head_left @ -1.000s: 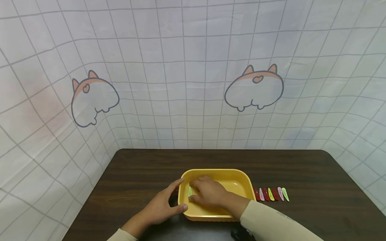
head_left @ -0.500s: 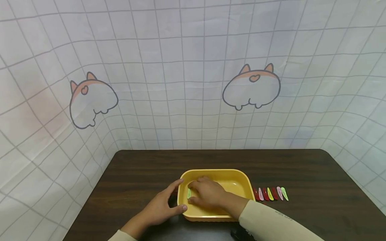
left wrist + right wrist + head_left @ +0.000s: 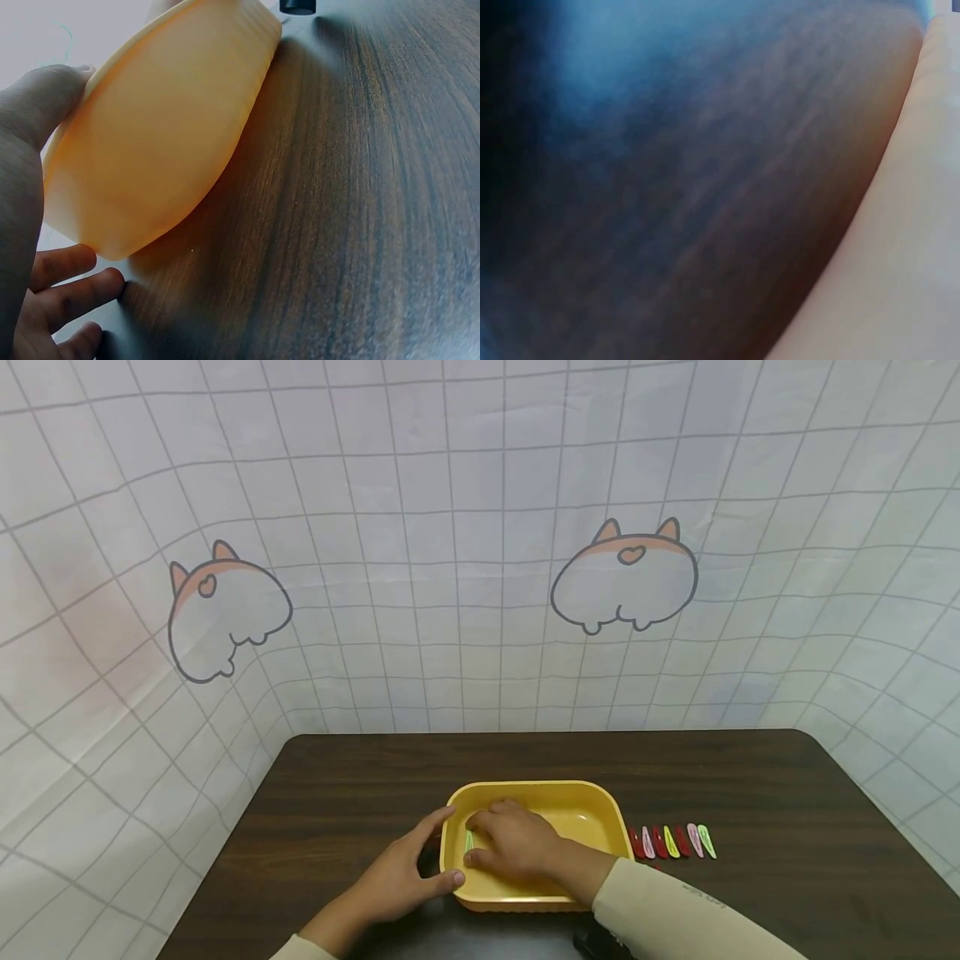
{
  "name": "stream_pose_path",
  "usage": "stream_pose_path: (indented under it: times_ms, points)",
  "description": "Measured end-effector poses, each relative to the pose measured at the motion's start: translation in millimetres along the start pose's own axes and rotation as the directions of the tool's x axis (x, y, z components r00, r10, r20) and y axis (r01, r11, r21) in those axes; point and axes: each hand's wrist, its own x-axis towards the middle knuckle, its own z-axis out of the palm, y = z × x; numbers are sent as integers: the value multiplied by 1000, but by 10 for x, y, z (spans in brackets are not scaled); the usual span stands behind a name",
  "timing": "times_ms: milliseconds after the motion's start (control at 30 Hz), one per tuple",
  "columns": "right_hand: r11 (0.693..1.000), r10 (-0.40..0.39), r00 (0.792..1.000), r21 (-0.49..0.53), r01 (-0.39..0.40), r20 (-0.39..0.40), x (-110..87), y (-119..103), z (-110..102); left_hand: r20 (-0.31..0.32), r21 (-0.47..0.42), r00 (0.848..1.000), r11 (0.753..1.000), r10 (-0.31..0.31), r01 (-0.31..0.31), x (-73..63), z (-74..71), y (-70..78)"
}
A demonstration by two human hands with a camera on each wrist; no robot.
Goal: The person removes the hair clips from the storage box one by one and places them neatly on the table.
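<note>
A yellow plastic basin (image 3: 540,904) sits at the table's front middle. My left hand (image 3: 401,872) spans its left end, with thumb and index finger touching the rim; in the left wrist view that hand's lower fingers (image 3: 79,296) spread beside the basin wall (image 3: 172,127). Reaching inside, my right hand (image 3: 517,842) pinches a light green hair clip (image 3: 469,841) between thumb and fingertips, near the left inner wall. The clip looks narrow, partly hidden by the fingers. Only sleeve (image 3: 900,247) and blurred dark surface show in the right wrist view.
Right of the basin, a row of snap hair clips (image 3: 672,842) in red, pink, yellow and green lies on the dark wood table (image 3: 360,777). A black object (image 3: 600,941) shows under the right sleeve. A grid-patterned curtain (image 3: 450,568) surrounds the table.
The green hair clip has turned slightly and looks narrower now at the right fingertips. Both hands stay in nearly the same place. The head view has shifted a little.
</note>
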Motion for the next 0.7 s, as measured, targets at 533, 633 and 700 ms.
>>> stream_pose_path:
  times_ms: [533, 633, 700]
  points:
    - [1000, 21, 1000, 12, -21, -1, -23, -24, -78, -8, 8, 1000, 1000, 2, -2, -4, -5, -16]
    - [999, 22, 1000, 24, -22, -11, -23, -15, -79, -9, 6, 1000, 1000, 4, -4, -3, -2, -21]
    - [999, 22, 1000, 37, -21, -23, -22, -11, -86, -10, 3, 1000, 1000, 5, -5, -3, -1, -25]
